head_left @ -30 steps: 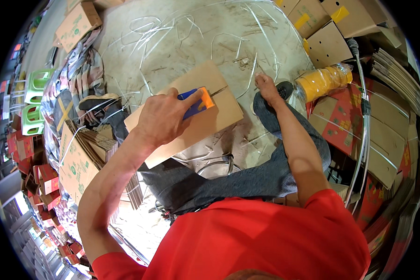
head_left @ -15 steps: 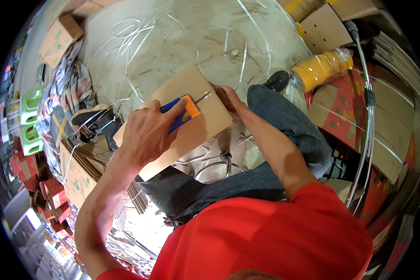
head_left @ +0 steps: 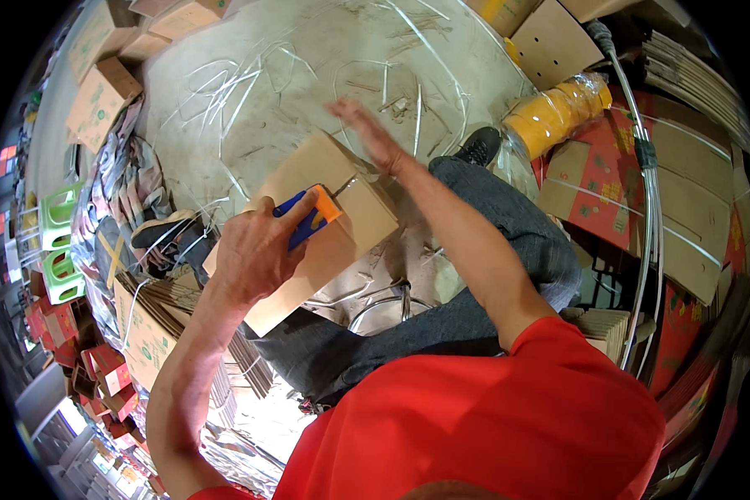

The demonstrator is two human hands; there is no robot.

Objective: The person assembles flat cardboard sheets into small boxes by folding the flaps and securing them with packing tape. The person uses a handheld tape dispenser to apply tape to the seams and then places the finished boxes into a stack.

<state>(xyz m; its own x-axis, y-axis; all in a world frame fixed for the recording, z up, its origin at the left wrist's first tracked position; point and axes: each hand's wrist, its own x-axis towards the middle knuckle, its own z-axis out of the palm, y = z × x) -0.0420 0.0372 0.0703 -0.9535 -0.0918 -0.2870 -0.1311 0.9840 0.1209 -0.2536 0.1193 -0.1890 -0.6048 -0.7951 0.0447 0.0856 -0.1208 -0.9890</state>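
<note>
A plain brown cardboard box (head_left: 354, 237) sits tilted in front of me, above my bent legs. My left hand (head_left: 262, 246) is closed on a blue and orange tape dispenser (head_left: 312, 217), pressed against the box's upper face. A short dark slit or line shows on the cardboard just beyond the dispenser's orange end. Off the box's far right corner, my right hand (head_left: 371, 137) is raised with its fingers stretched out and nothing in it; motion blurs the fingertips.
Loose white strapping (head_left: 229, 96) litters the floor ahead. At right lie wrapped yellow tape rolls (head_left: 558, 112), a metal pole (head_left: 648, 192) and strapped flat cartons (head_left: 683, 200). Folded cartons (head_left: 146, 325) and green plastic stools (head_left: 61, 242) stand at left.
My right hand has left the box's right edge and swung up and away, its fingers now extended. The left hand keeps the dispenser on the box, whose right side now shows more.
</note>
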